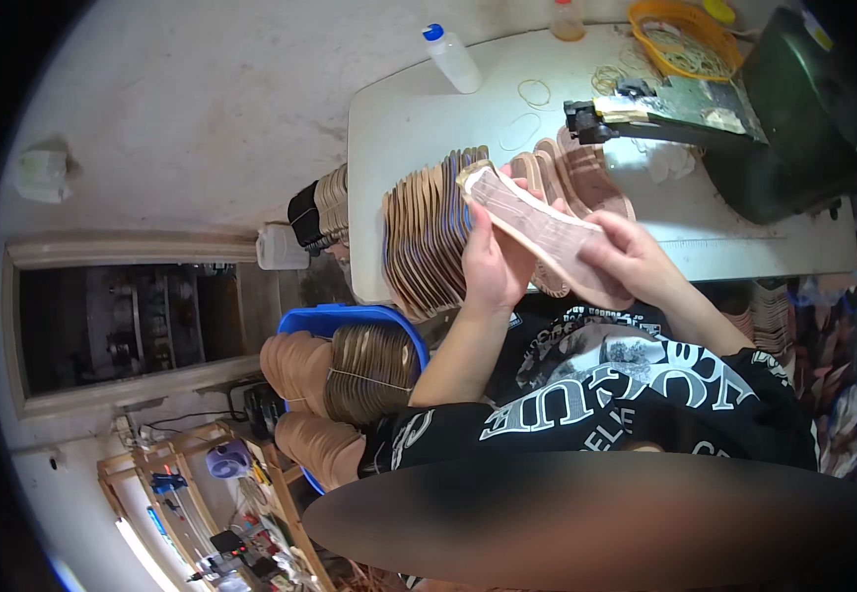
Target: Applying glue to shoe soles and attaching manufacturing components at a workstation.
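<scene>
A pinkish-beige shoe insole [535,215], long and curved with a pale edge, is held up slantwise over the near side of the white table [507,59]. My left hand [493,264] grips it near its far left end, thumb along the edge and fingers partly hidden behind. Around the near right end closes my right hand [631,259], thumb on top. Left of my left hand stands a long row of insoles [427,237] on edge. Behind the held piece, more pinkish insoles [591,173] lie overlapping on the table.
A dark green machine [784,118] with an arm stands at the right. Farther back are a white bottle [456,65] with a blue cap, loose rubber bands [535,94] and an orange basket [634,15] of bands. Left of me, a blue crate [295,318] holds bundled insoles [369,370].
</scene>
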The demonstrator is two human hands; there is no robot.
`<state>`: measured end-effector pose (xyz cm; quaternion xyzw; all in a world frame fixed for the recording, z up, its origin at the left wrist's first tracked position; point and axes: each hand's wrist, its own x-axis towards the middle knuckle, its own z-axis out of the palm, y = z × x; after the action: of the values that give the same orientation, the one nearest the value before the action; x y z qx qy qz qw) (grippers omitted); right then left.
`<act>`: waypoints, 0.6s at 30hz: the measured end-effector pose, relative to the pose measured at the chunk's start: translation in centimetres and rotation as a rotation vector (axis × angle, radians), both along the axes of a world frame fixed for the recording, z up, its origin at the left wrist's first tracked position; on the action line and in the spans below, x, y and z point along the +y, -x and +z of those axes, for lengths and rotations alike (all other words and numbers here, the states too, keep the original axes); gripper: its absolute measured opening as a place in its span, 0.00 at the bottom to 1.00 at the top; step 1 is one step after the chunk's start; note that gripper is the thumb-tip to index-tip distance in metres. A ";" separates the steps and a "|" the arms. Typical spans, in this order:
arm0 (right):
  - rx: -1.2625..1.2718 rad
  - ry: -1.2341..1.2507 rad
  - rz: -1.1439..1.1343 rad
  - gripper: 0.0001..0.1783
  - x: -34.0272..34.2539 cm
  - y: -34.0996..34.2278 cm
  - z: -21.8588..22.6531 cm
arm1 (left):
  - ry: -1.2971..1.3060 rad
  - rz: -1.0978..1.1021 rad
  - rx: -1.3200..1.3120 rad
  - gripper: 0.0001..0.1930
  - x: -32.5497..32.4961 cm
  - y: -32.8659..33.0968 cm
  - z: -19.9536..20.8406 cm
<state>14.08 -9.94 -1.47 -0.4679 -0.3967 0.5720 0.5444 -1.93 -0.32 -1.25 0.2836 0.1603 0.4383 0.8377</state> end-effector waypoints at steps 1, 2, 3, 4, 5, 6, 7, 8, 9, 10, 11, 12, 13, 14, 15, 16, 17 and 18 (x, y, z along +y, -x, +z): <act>-0.135 -0.006 -0.044 0.14 -0.1 -1.0 0.8 | -0.036 -0.022 -0.033 0.35 -0.3 0.0 0.1; -0.215 -0.025 -0.032 0.15 0.1 -1.7 1.3 | -0.045 -0.005 -0.069 0.35 -0.5 0.2 0.2; -0.288 -0.012 -0.062 0.16 0.2 -2.4 2.0 | -0.154 -0.064 -0.051 0.35 -0.8 0.4 0.4; -0.311 -0.108 -0.009 0.17 0.2 -3.2 2.7 | -0.256 -0.122 -0.035 0.36 -0.8 0.5 0.6; -0.340 -0.105 0.005 0.17 0.3 -3.9 3.4 | -0.264 -0.107 -0.064 0.36 -0.7 0.6 0.9; -0.460 -0.171 0.051 0.17 0.3 -4.5 4.1 | -0.274 -0.199 -0.140 0.36 -0.8 0.6 1.3; -0.587 -0.227 0.085 0.17 0.4 -4.8 4.8 | -0.267 -0.282 -0.189 0.36 -0.8 0.6 1.7; -0.610 -0.097 0.160 0.13 0.5 -5.3 5.7 | -0.252 -0.303 -0.207 0.36 -0.9 0.7 2.2; -0.612 -0.106 0.214 0.13 0.7 -5.2 6.4 | -0.258 -0.289 -0.226 0.36 -0.9 0.8 2.7; -0.746 -0.243 0.152 0.12 0.8 -5.0 7.3 | -0.310 -0.261 -0.231 0.36 -0.7 0.9 3.2; -0.882 -0.362 0.078 0.13 1.1 -4.7 8.1 | -0.360 -0.234 -0.217 0.36 -0.5 1.1 3.7; -0.966 -0.406 0.060 0.18 1.1 -4.4 9.1 | -0.374 -0.161 -0.240 0.35 -0.4 1.6 4.3; -1.024 -0.440 0.038 0.21 1.2 -4.0 10.1 | -0.392 -0.139 -0.288 0.35 0.0 2.2 4.9; -0.977 -0.449 0.036 0.22 1.4 -3.6 11.2 | -0.518 0.016 -0.223 0.34 0.4 2.8 5.4; -0.934 -0.451 0.014 0.23 1.6 -3.1 12.1 | -0.617 0.181 -0.149 0.34 0.7 3.4 5.9; -0.915 -0.539 -0.008 0.24 1.9 -2.3 12.9 | -0.648 0.295 -0.123 0.35 0.7 3.6 6.2; -0.902 -0.579 -0.018 0.25 2.0 -1.6 13.7 | -0.661 0.312 -0.130 0.35 0.7 3.7 6.5; -0.864 -0.602 0.023 0.24 2.4 -0.6 14.2 | -0.768 0.473 -0.015 0.36 0.8 3.6 6.8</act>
<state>14.69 -7.54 12.71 -0.4795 -0.7369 0.1937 0.4354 -5.52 0.50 5.50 0.5263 0.0407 0.6473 0.5498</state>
